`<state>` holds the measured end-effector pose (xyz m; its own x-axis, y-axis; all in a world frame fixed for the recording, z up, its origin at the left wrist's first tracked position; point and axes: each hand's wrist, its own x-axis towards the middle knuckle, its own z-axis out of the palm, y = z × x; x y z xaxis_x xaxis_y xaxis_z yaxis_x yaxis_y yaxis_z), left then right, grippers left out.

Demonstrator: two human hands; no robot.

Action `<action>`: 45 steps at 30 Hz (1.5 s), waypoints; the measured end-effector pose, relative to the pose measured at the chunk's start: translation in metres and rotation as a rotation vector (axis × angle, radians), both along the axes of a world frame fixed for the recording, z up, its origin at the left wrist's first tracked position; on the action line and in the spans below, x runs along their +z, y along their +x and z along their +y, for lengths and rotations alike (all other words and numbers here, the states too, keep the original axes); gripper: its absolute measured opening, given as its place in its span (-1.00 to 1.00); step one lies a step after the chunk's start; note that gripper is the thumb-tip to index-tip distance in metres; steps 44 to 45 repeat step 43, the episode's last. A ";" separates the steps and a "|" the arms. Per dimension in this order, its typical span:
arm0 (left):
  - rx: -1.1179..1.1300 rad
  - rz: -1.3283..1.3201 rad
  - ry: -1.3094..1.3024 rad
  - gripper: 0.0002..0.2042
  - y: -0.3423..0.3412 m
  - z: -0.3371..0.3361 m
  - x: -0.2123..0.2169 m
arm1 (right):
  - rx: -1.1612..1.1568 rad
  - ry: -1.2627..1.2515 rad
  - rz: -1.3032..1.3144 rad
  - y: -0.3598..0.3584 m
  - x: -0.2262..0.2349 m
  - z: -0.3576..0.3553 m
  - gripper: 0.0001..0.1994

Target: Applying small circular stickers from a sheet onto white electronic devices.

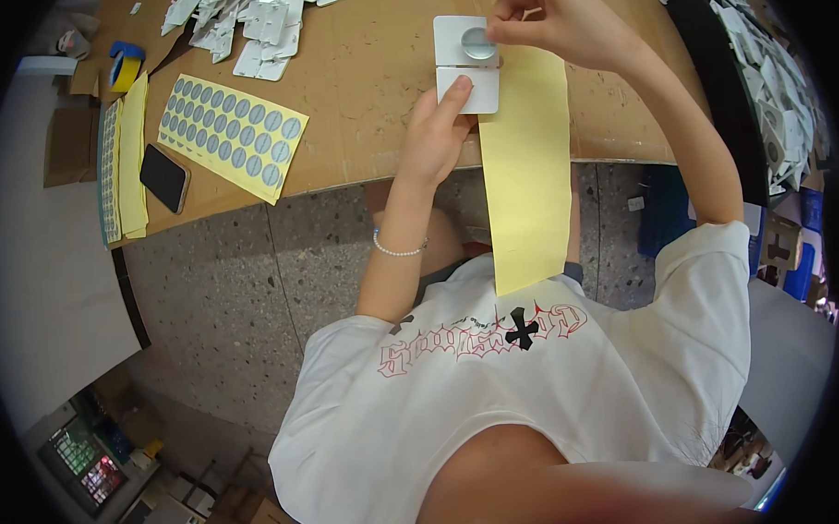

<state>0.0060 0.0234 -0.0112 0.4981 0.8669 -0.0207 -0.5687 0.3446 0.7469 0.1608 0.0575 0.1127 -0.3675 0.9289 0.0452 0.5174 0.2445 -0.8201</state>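
My left hand [438, 132] grips a white card [480, 95], its thumb lying on the lower half. A crease crosses the card's middle. On the upper half sits a round silver sticker [477, 44]. My right hand [559, 21] pinches at the right edge of that sticker; whether the sticker is partly off the card cannot be told. Beneath my right hand a plain yellow sheet [527, 166] runs over the table edge and down against my shirt. Left of my hands lies a yellow sheet of round silver stickers [233, 130].
A dark phone [164, 178] lies beside stacked sticker sheets [131, 161] and blue and yellow tape rolls [124, 69]. White cards [268, 32] are heaped at the far side of the brown table [359, 107]. A black-sided box [718, 76] of white pieces stands at right.
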 end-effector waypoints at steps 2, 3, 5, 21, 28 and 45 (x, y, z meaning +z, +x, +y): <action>-0.006 0.000 0.010 -0.64 0.001 0.000 0.000 | -0.008 0.030 -0.009 0.000 0.001 0.001 -0.69; -0.012 0.000 0.019 -0.64 0.002 0.001 -0.001 | -0.006 -0.012 -0.016 0.001 -0.001 0.004 -0.67; -0.021 0.001 0.026 -0.64 0.002 0.000 -0.003 | -0.007 -0.056 -0.022 0.002 -0.002 0.005 -0.66; -0.023 -0.052 0.017 -0.64 0.000 0.004 -0.008 | -0.014 -0.123 0.025 -0.002 -0.011 0.011 -0.70; -0.017 -0.044 0.028 -0.64 -0.004 0.007 -0.010 | -0.031 -0.051 -0.058 -0.011 -0.009 0.010 -0.73; -0.014 0.000 0.076 -0.64 -0.003 0.009 -0.015 | -0.055 0.213 -0.237 -0.020 -0.012 0.000 -0.79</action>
